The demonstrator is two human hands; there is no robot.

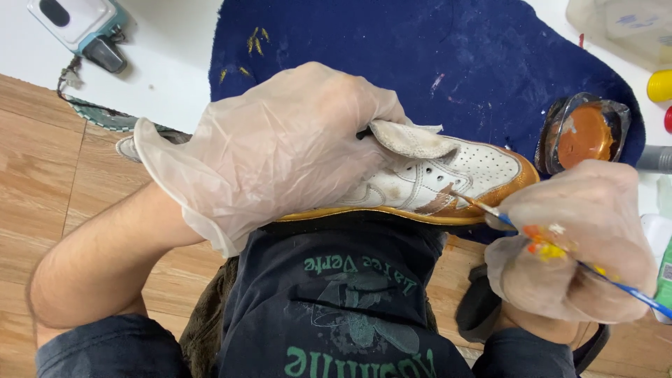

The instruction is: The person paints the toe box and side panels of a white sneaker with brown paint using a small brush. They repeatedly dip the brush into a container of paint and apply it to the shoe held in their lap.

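Left hand (280, 150), gloved, clamped over the heel and collar of a white sneaker (448, 178) with gold sole edge, resting on a lap at centre. Right hand (570, 241), gloved and paint-smeared, pinching a thin blue-handled brush (560, 255), tip touching a brown patch on the shoe's side. Just beyond the toe, an open jar of brown paint (584, 133) on a dark blue cloth (448, 56). Far left on the white desk (168, 77), a small teal-and-white device (80, 24). Far right, a yellow cap (659, 85). Glove hiding the sneaker's rear half.
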